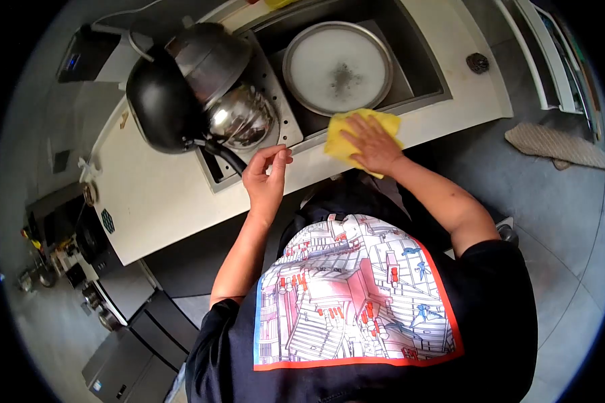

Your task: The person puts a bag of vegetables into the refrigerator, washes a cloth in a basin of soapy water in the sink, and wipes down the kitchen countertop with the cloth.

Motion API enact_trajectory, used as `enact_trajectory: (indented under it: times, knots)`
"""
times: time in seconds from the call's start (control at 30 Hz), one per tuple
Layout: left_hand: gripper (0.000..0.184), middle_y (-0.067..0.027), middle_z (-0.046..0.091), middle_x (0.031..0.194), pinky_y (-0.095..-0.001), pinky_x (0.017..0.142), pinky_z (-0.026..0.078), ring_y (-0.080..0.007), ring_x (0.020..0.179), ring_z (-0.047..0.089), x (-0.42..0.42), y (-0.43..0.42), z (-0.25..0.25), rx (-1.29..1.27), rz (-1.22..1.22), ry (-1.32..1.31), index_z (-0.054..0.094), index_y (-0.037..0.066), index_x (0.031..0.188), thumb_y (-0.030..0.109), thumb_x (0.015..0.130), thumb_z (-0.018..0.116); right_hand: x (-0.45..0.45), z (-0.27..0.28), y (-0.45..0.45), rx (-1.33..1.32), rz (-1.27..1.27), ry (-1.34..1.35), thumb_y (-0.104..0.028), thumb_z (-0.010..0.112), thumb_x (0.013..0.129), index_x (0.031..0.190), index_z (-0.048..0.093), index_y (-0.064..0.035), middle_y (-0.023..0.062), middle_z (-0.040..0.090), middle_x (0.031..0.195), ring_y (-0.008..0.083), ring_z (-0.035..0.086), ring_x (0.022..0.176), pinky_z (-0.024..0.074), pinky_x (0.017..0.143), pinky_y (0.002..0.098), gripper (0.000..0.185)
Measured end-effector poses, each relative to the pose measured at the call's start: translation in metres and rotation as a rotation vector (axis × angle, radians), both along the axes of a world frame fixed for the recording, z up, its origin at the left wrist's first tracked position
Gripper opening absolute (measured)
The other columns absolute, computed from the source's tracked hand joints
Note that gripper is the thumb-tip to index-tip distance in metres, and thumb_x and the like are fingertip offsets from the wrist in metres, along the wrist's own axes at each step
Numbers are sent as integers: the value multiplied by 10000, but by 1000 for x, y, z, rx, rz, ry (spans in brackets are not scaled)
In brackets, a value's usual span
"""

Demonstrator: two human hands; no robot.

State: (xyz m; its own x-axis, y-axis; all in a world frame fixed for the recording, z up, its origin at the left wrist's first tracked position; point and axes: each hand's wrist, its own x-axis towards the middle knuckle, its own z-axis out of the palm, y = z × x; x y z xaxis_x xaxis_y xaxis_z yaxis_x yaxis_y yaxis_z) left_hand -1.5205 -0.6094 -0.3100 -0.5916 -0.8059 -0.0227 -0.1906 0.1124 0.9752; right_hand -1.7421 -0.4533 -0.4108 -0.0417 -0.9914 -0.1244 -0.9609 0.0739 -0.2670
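Observation:
My right hand (376, 146) lies flat with its fingers spread on a yellow cloth (339, 149), pressing it against the counter's front edge by the sink. Close to the black wok handle (230, 158), my left hand (265, 178) is raised with curled fingers and thumb drawn in; nothing shows between them. Just beyond the cloth, a round metal basin (304, 101) of cloudy whitish water sits in the sink (420, 84). Dark bits have gathered in the water.
To the left, a black wok (158, 101) leans against a metal pot (215, 57) and a shiny steel bowl (238, 121) on a perforated drainboard (286, 121). A dark scourer (477, 63) lies on the right of the counter (161, 215). A beige mat (551, 144) is at far right.

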Motion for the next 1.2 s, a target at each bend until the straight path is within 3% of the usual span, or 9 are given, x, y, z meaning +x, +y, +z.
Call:
enact_trajectory:
  times: [0.27, 0.47, 0.53, 0.6, 0.8, 0.87, 1.03, 1.2]
  knots:
    - [96, -94, 669, 869, -238, 676, 505, -144, 745, 656, 32, 24, -1, 75, 157, 2, 621, -15, 948, 61, 890, 608, 72, -8, -60, -95, 314, -100, -447, 567, 851, 1412, 335, -79, 135, 238, 1501, 272, 150, 1412, 106, 1145, 438, 710]
    - [132, -86, 664, 870, -241, 684, 496, -134, 747, 634, 17, 23, 3, -121, 3, -33, 611, -21, 989, 76, 901, 601, 94, -22, -72, -244, 390, -127, -362, 610, 812, 1351, 404, -64, 130, 345, 1441, 274, 231, 1386, 154, 1134, 431, 650]
    - [99, -90, 657, 821, -241, 654, 499, -147, 716, 654, -3, 22, 4, -96, -14, 9, 643, -14, 930, 50, 855, 642, 89, -33, -70, -377, 320, -301, -360, 613, 807, 1352, 413, -94, 118, 351, 1440, 265, 243, 1382, 172, 1129, 434, 639]
    - [101, -86, 662, 819, -240, 655, 499, -144, 723, 655, -20, 20, 5, -28, -140, -31, 644, -17, 919, 64, 859, 643, 72, -23, -56, -325, 245, -292, -353, 617, 806, 1359, 411, -117, 110, 341, 1449, 257, 240, 1385, 180, 1129, 431, 635]
    - [151, -72, 669, 878, -245, 711, 500, -126, 754, 627, -65, 19, -2, 80, -336, -42, 625, -9, 1003, 103, 906, 598, -12, -8, 15, -105, -255, 12, -382, 534, 865, 1402, 361, -153, 98, 243, 1506, 247, 177, 1407, 122, 1141, 410, 609]
    - [171, -66, 681, 837, -235, 684, 497, -117, 739, 640, -75, 18, -5, 232, -370, 4, 633, -8, 985, 133, 888, 627, -34, -1, 32, -114, -362, 47, -369, 538, 860, 1401, 362, -151, 106, 246, 1502, 255, 182, 1404, 133, 1140, 416, 609]
    - [161, -66, 680, 846, -241, 685, 499, -115, 726, 630, -100, 29, -7, 210, -442, -86, 629, -13, 990, 116, 899, 605, -77, -11, 70, -118, -710, 178, -377, 493, 880, 1422, 333, -163, 99, 212, 1516, 257, 162, 1405, 114, 1141, 411, 604]
    - [182, -86, 667, 867, -254, 719, 500, -133, 774, 623, -122, 22, 0, 221, -515, -100, 609, -29, 1008, 126, 914, 592, -96, -5, 85, -100, -856, 221, -406, 468, 883, 1429, 322, -159, 92, 199, 1521, 253, 149, 1409, 105, 1144, 410, 617]
